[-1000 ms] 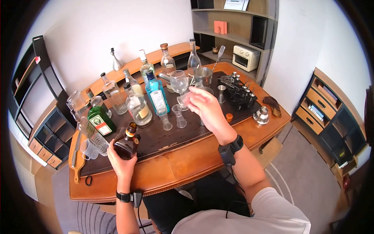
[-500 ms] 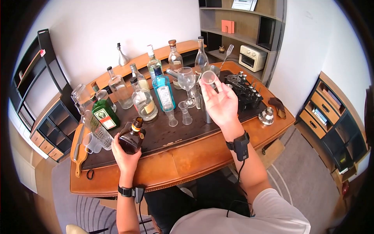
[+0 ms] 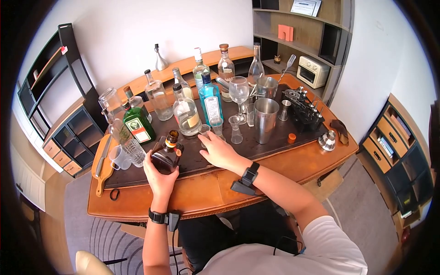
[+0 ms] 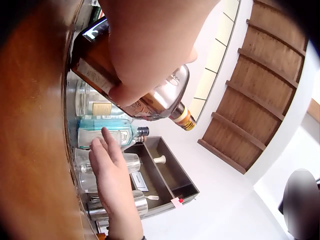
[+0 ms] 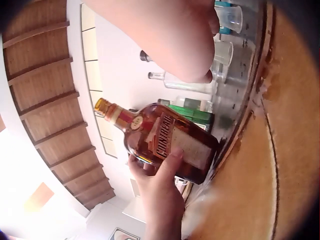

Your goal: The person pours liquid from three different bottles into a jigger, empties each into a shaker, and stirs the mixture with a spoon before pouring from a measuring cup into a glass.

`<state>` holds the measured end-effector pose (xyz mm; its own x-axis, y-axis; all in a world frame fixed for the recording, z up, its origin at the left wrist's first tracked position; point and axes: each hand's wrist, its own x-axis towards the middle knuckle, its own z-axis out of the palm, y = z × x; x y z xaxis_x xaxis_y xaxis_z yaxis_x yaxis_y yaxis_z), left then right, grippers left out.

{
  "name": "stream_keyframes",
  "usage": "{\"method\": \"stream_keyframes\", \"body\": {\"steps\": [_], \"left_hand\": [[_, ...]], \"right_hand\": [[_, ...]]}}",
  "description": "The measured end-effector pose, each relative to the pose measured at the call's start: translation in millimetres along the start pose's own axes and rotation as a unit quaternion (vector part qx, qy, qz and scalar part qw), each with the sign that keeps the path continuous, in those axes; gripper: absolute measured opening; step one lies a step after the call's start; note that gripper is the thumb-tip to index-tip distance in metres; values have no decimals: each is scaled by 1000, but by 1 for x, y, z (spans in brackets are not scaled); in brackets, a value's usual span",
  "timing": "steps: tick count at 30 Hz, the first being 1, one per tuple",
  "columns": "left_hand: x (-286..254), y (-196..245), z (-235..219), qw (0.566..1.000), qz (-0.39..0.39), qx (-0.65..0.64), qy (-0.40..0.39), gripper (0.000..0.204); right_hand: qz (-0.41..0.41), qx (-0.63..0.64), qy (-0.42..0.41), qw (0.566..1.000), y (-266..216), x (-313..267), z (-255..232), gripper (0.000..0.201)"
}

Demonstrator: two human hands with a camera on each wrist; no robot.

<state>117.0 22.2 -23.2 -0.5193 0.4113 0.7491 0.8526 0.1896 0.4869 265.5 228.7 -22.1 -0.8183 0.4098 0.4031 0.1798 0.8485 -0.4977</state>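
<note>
A brown square bottle [image 3: 167, 157], uncapped, stands nearly upright in the left hand [image 3: 160, 179], whose fingers and thumb wrap its lower part. Its label faces the right wrist view, where the bottle [image 5: 172, 142] looks whole. The right hand [image 3: 223, 152] reaches across with its fingers around a small clear glass [image 3: 203, 131], just right of the brown bottle; whether the glass rests on the table is unclear. Two similar hourglass-shaped glasses stand beside it, one behind the fingers [image 3: 217, 128] and another [image 3: 235, 130] to the right.
Behind are a blue bottle [image 3: 211, 101], a round clear bottle [image 3: 187, 112] and a green bottle [image 3: 138, 124]. A metal shaker cup [image 3: 266, 120] and stemmed glass [image 3: 239, 91] stand right. A cutting board [image 3: 106, 172] with a knife and a clear mug [image 3: 120, 157] lie left.
The right hand has come down and left from above the shaker with the small glass, to beside the brown bottle, and turned palm down. The left hand keeps its hold. The head view has shifted.
</note>
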Motion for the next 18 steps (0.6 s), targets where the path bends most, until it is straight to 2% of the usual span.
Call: {"method": "stream_keyframes", "body": {"steps": [4, 7, 11, 13, 14, 15, 16, 17, 18], "left_hand": [[0, -3, 0, 1000, -10, -11, 2, 102], [-1, -5, 0, 1000, -14, -13, 0, 102], [-2, -6, 1, 1000, -23, -18, -3, 102], [-3, -7, 0, 999, -35, -24, -8, 102], [-3, -7, 1, 999, -31, -25, -6, 102], [-3, -9, 1, 999, -27, -24, -4, 102], [-2, -10, 1, 999, -24, -22, -1, 102], [-2, -11, 2, 999, -28, -30, 2, 102], [-2, -11, 2, 999, -33, -34, 1, 102]], "right_hand": [[-8, -18, -11, 1000, 4, 2, 10, 58], [-21, -8, 0, 1000, -5, -9, -5, 56], [-40, 66, 1, 997, -13, -47, -46, 47], [-13, 102, 39, 994, -15, -72, -83, 36], [19, 43, 74, 996, -7, -84, -99, 29], [111, 24, 93, 989, -2, -96, -117, 27], [149, -54, 138, 978, 14, -105, -131, 24], [153, -182, 191, 952, 29, -112, -143, 22], [177, -255, 212, 927, 50, -119, -151, 25]]}}
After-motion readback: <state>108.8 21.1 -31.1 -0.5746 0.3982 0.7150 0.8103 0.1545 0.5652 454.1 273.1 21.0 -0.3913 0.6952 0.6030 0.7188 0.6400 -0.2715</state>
